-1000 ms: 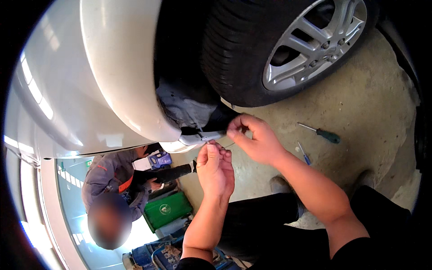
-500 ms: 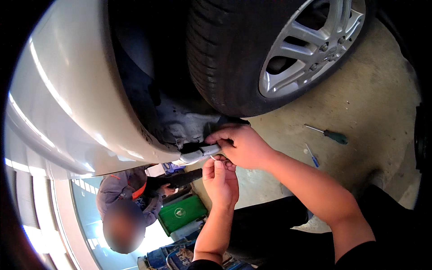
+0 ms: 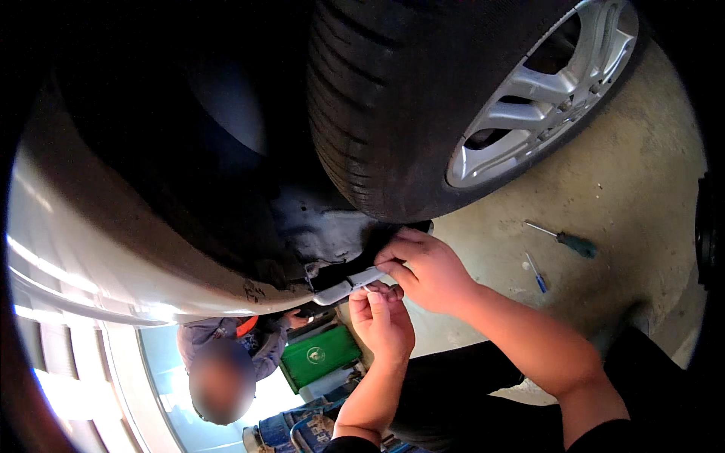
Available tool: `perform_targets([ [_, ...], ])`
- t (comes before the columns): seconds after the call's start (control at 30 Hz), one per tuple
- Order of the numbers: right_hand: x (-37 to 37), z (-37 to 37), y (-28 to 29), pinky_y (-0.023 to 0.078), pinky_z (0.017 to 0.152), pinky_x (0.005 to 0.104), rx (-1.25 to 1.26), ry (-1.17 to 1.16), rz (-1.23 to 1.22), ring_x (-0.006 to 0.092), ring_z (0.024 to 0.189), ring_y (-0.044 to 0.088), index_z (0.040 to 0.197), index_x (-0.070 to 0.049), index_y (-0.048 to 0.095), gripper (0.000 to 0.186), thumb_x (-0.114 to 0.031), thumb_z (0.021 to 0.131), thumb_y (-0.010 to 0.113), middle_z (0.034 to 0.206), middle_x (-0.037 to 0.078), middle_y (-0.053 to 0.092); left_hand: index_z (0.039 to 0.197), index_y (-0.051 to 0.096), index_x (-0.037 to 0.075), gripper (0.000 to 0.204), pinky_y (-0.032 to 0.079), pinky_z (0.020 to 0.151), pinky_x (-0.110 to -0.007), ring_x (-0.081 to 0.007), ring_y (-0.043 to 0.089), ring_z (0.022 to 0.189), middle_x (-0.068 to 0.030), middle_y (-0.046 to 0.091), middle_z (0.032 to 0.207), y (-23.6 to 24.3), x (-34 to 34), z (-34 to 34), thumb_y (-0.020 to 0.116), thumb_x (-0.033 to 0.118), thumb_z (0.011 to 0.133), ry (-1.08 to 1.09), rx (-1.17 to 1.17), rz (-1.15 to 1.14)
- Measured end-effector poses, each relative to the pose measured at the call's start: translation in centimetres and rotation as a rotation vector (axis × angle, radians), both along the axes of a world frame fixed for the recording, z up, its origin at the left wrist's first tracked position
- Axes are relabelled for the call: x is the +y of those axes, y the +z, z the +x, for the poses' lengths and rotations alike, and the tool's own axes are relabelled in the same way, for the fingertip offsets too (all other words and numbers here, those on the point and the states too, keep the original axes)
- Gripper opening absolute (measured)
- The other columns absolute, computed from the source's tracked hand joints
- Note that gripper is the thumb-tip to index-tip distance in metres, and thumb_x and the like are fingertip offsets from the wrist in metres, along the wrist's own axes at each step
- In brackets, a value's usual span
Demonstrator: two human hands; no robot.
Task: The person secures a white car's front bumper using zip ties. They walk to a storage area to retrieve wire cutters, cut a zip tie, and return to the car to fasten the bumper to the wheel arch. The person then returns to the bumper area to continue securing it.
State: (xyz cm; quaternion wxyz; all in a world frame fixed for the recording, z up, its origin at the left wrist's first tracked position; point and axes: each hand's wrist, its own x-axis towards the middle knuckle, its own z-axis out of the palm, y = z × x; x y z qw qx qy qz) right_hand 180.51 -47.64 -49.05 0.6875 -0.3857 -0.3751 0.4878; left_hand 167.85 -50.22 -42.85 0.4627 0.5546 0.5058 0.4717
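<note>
A light grey trim piece (image 3: 332,293) sits at the lower edge of the pale car body (image 3: 189,283), beside the wheel arch. Thumb and fingers of my right hand (image 3: 432,273) are closed on its right end. Just below, my left hand (image 3: 384,325) pinches a small, thin white piece (image 3: 368,288) against the trim's lower edge; its exact kind is too small to make out. Behind the trim is a dark gap in the bodywork, and the tips of some fingers are hidden.
The black tire (image 3: 385,113) with its silver wheel (image 3: 521,121) hangs close above my hands. On the floor lie a green-handled screwdriver (image 3: 577,244) and a smaller blue-handled screwdriver (image 3: 540,281). Beyond the car are another person (image 3: 226,347) and a green bin (image 3: 321,355).
My view has shifted closer under the wheel arch, so the car and tools appear displaced. My right fingers have moved onto the trim's end; my left hand keeps its pinch just below.
</note>
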Motion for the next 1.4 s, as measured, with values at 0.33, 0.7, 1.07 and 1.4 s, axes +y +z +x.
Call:
perform_targets([
  [0.33, -0.5, -0.7, 0.3, 0.050, 0.081, 0.0405, 0.126, -0.021, 0.043, 0.0331, 0.094, 0.062, 0.092, -0.004, 0.061, 0.008, -0.012, 0.090, 0.062, 0.099, 0.012, 0.064, 0.107, 0.051, 0.008, 0.007, 0.045, 0.074, -0.029, -0.0119, 0.052, 0.080, -0.0032, 0.058, 0.093, 0.3, -0.2, -0.4, 0.054, 0.012, 0.102, -0.006, -0.017, 0.018],
  [0.7, -1.4, -1.0, 1.8, 0.044, 0.088, 0.0431, 0.127, -0.108, 0.132, 0.0333, 0.097, 0.060, 0.090, -0.005, 0.056, 0.009, -0.010, 0.085, 0.062, 0.106, 0.014, 0.065, 0.107, 0.051, 0.007, 0.010, 0.052, 0.073, -0.028, -0.0126, 0.059, 0.084, -0.0066, 0.062, 0.100, 0.6, -0.3, -0.8, 0.049, 0.016, 0.105, 0.112, 0.180, -0.017],
  [1.07, -1.2, -0.8, 1.2, 0.044, 0.084, 0.0419, 0.113, -0.115, 0.134, 0.0324, 0.090, 0.061, 0.090, -0.005, 0.057, 0.010, -0.012, 0.085, 0.062, 0.103, 0.011, 0.067, 0.109, 0.053, 0.006, 0.013, 0.053, 0.087, -0.032, -0.0148, 0.061, 0.097, -0.0065, 0.062, 0.107, 0.7, -0.2, 0.3, 0.049, 0.019, 0.105, 0.092, 0.103, -0.007],
  [1.4, 1.7, 0.1, 2.4, 0.045, 0.099, 0.0398, 0.413, 0.058, 0.074, 0.0308, 0.105, 0.065, 0.124, -0.002, 0.060, 0.035, -0.017, 0.093, 0.062, 0.113, 0.015, 0.067, 0.119, 0.052, 0.007, 0.020, 0.050, 0.095, -0.038, -0.0210, 0.060, 0.108, -0.0097, 0.059, 0.121, 0.6, 0.1, 0.5, 0.048, 0.021, 0.106, 0.031, 0.083, -0.025],
])
